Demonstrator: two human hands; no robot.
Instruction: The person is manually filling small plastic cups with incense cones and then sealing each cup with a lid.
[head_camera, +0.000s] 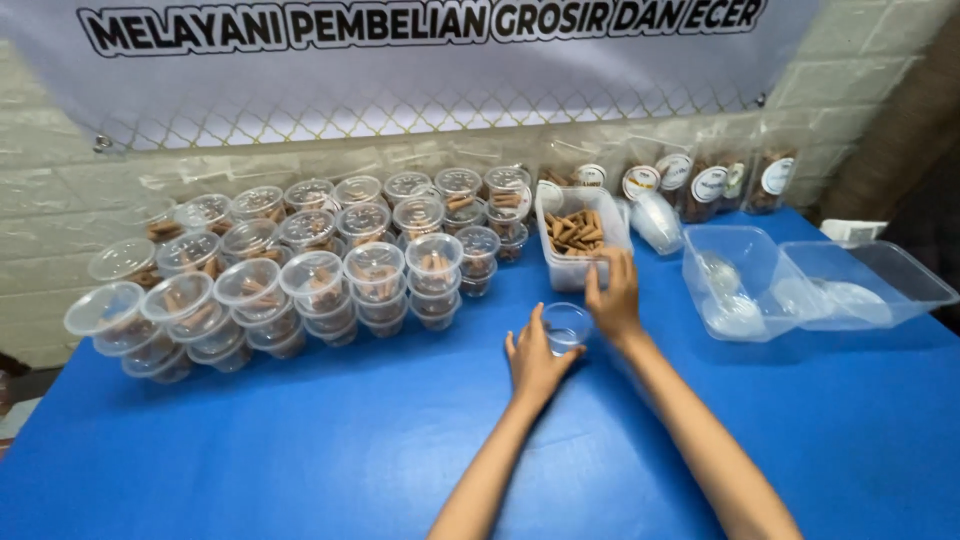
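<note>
A small clear plastic cup (566, 326) stands open on the blue table (300, 440). My left hand (535, 362) rests beside it, fingers touching its near left side. Just right of the cup, my right hand (613, 295) reaches up against the front wall of a clear rectangular tub (583, 236) filled with brown rolled snack sticks. I cannot tell whether the right fingers hold a stick.
Several lidded clear cups of the same snacks (330, 265) stand stacked in rows at the left and middle. A stack of clear lids (660, 222) and sealed snack pouches (710, 185) stand at the back right. Two clear tubs (740, 280) (870, 282) sit at the right.
</note>
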